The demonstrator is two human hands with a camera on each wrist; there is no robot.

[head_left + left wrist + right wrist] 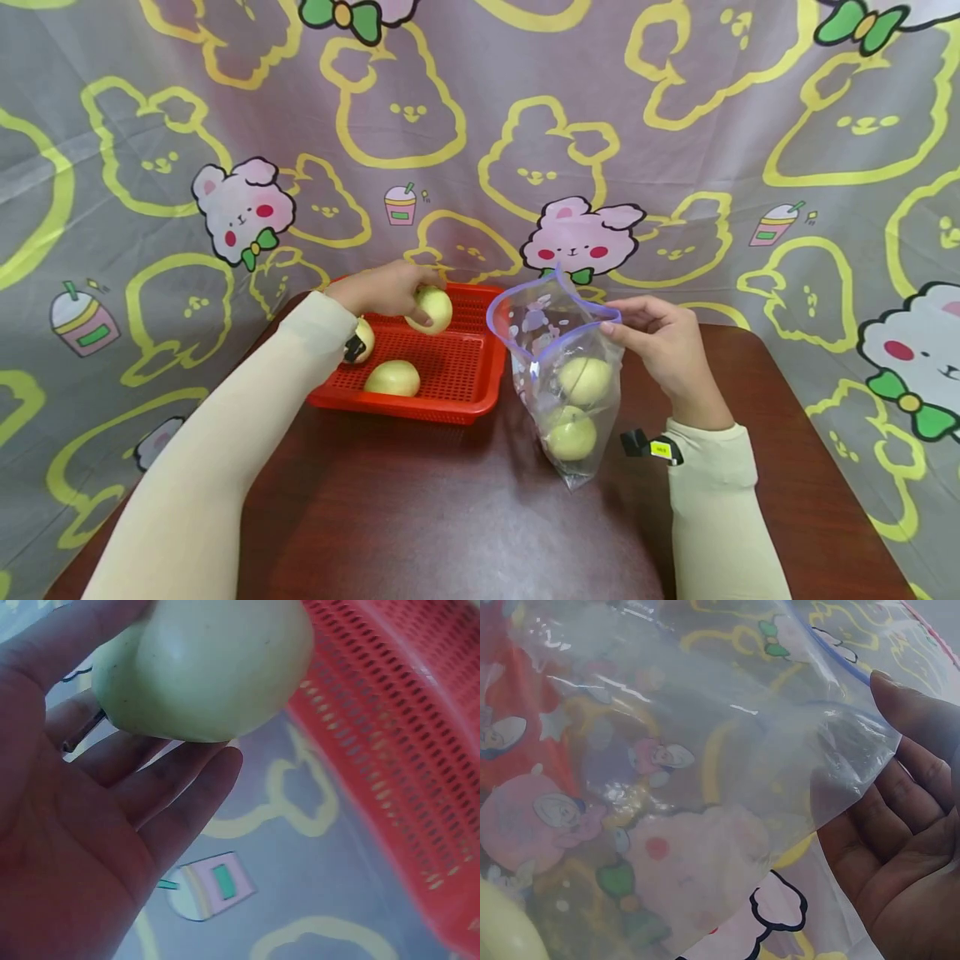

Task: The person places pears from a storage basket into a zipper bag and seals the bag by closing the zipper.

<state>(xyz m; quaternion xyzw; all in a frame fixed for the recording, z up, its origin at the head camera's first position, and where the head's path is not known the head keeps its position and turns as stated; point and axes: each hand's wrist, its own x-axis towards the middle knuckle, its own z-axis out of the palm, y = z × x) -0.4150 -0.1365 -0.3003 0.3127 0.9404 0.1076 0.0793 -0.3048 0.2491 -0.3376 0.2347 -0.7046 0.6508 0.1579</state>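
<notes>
My left hand holds a pale yellow-green pear above the red basket; in the left wrist view the pear shows a dark stem, with thumb and fingers around it. Two more pears lie in the basket, one at the front, the other at the left, partly behind the left wrist. With my right hand I pinch the purple-edged rim of a clear zip bag. Its mouth gapes, and two pears sit inside, one above the other. The right wrist view shows the thumb over the bag's edge.
Basket and bag stand side by side on a dark brown table, the basket to the left. A grey curtain with cartoon prints hangs close behind and around the table.
</notes>
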